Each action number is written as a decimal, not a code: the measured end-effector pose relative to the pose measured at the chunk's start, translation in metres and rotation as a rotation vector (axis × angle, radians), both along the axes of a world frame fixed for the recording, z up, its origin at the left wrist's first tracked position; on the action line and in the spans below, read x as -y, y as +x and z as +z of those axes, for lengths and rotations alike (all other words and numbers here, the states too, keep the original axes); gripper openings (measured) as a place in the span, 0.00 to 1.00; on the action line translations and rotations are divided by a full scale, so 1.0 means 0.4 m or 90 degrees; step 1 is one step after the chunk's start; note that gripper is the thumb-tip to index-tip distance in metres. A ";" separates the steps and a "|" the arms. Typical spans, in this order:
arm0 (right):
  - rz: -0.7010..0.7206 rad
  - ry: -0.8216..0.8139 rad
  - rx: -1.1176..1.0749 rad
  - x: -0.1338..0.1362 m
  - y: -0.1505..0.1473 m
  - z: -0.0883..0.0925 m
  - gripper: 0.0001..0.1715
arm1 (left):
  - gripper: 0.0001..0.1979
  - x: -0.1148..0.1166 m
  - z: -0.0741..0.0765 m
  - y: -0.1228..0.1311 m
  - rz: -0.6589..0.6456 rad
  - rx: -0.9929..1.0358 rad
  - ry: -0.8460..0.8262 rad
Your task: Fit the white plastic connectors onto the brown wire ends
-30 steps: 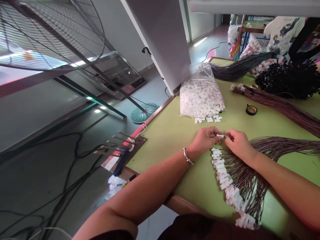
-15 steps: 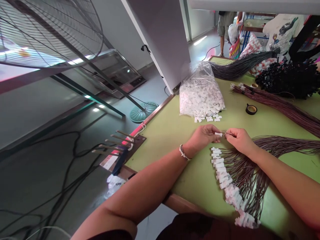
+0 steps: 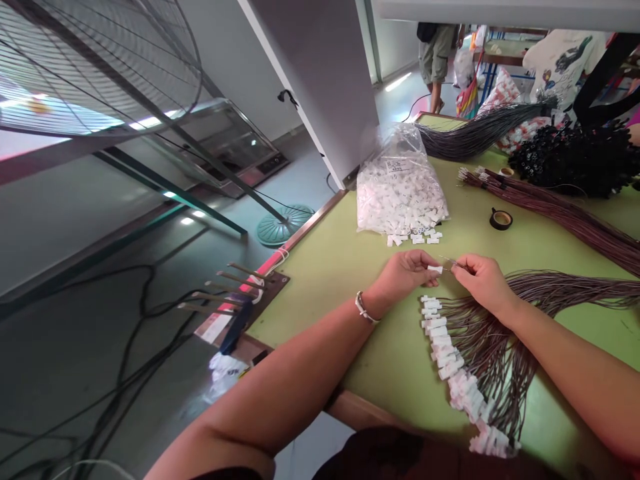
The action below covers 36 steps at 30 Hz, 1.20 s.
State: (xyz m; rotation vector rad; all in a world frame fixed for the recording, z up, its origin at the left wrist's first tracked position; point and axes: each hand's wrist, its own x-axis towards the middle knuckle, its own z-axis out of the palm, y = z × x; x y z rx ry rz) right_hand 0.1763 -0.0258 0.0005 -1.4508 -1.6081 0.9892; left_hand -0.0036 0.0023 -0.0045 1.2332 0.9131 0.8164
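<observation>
Between the fingertips of my left hand [image 3: 407,272] is a small white plastic connector housing [image 3: 435,269]. My right hand [image 3: 481,280] pinches brown wires [image 3: 454,264] close to their bare metal ends, which point at the housing. One wire end stands a little above the housing, another is at its right opening; whether it is inside I cannot tell. Below my hands, a row of white housings [image 3: 443,347] with brown wires fans along the green table [image 3: 320,300]. A clear bag [image 3: 403,183] of white housings lies beyond my left hand, with several loose housings [image 3: 417,238] before it.
A roll of black tape [image 3: 501,219] lies beyond my right hand, near a bundle of dark red-brown wires [image 3: 550,200]. Black parts [image 3: 575,160] are piled at the far right. A pegged bracket [image 3: 255,293] sits on the left edge. A person [image 3: 434,60] stands in the background.
The wire ends at my right fingertips have spread apart, one now pointing up and left above the housing. Both hands stay nearly in place. The background person has shifted slightly left.
</observation>
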 end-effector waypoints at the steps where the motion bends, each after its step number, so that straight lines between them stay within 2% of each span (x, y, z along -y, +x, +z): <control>1: 0.008 0.007 0.012 0.001 -0.001 0.000 0.13 | 0.10 0.002 -0.001 0.001 0.007 -0.007 0.007; 7: 0.057 0.066 0.094 0.005 -0.004 -0.001 0.09 | 0.05 0.013 -0.001 0.010 -0.001 -0.042 0.039; 16: 0.053 0.069 0.086 0.001 -0.005 -0.012 0.10 | 0.05 0.017 -0.006 0.023 0.015 -0.051 0.002; 26: -0.002 -0.039 -0.019 -0.004 -0.006 -0.009 0.14 | 0.07 0.009 -0.019 0.023 0.078 -0.022 0.088; 31: -0.005 -0.065 -0.047 -0.001 -0.010 0.006 0.15 | 0.04 0.011 -0.021 0.018 0.047 -0.068 0.136; 36: 0.005 -0.085 -0.057 -0.003 -0.011 0.001 0.16 | 0.02 0.014 -0.022 0.016 0.034 -0.130 0.215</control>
